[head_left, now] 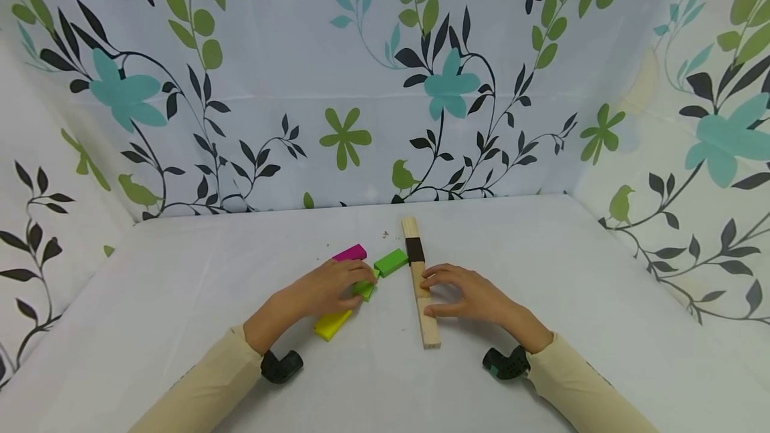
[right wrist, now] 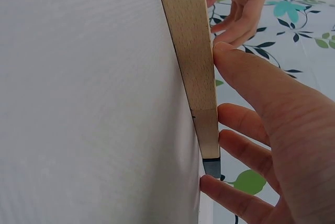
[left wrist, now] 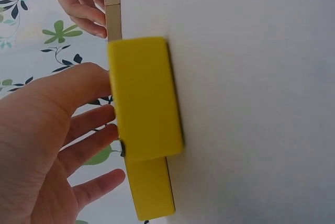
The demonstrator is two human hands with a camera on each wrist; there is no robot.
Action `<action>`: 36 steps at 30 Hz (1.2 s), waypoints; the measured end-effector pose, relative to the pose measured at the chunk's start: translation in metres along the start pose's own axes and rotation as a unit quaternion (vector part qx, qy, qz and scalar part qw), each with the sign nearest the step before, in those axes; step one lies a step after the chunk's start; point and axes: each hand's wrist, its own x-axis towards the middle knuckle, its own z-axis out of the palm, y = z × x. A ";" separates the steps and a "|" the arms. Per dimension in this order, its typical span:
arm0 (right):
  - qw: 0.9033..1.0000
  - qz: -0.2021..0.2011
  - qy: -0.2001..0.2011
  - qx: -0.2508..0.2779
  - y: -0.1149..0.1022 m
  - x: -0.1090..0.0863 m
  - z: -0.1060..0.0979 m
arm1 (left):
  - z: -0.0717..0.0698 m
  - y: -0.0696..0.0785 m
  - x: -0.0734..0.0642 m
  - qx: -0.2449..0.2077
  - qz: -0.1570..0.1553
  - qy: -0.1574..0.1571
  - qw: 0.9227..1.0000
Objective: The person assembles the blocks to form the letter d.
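In the head view my left hand reaches over a light green block, thumb and fingertips at its sides. A yellow block lies just nearer than that thumb. The left wrist view shows the yellow block large, with another yellow surface past its end and spread fingers alongside. My right hand rests its thumb and fingertips along the right side of two end-to-end plain wooden blocks. Seen from the right wrist, its thumb touches the nearer wooden block, other fingers spread along the row.
A dark brown block and a further pale wooden block continue the row. Left of it lie a green block, close against the row, and a magenta block. A white cloth covers the table; patterned fabric hangs behind.
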 end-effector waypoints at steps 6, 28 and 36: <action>1.000 -0.006 0.001 0.003 0.000 0.000 -0.001 | -0.004 0.002 -0.004 -0.014 -0.017 0.001 1.000; 1.000 -0.006 0.000 0.005 0.001 0.001 -0.003 | -0.010 0.000 -0.028 -0.081 -0.028 -0.036 0.996; 1.000 -0.009 0.002 0.008 0.004 0.000 0.000 | -0.013 -0.004 -0.041 -0.096 -0.002 -0.055 0.994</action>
